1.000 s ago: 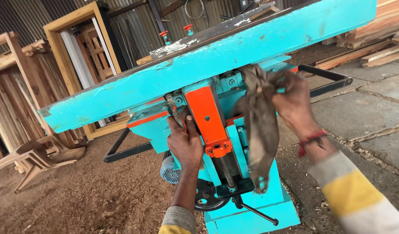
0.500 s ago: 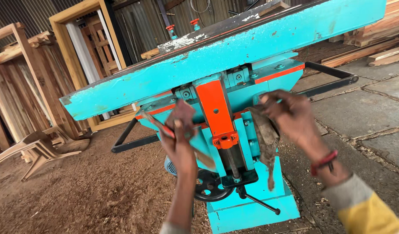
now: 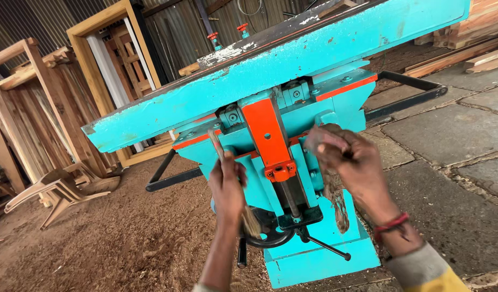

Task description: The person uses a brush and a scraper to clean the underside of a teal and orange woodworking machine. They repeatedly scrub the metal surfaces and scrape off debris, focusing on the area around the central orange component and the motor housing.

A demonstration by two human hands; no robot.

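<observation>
Frayed rag (image 3: 334,189), wooden brush (image 3: 233,184), turquoise steel machine (image 3: 314,43)

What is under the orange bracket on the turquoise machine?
Under the orange bracket a metal rod runs down to a black handwheel. The left hand, holding a brush, covers part of the wheel. The right hand holds a rag beside it.

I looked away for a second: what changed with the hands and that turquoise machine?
The left hand came off the machine's orange bracket and now holds a brush by its handle, bristles down. The right hand dropped lower, still gripping the rag, which hangs beside the orange bracket. The turquoise machine and black handwheel stayed put.
</observation>
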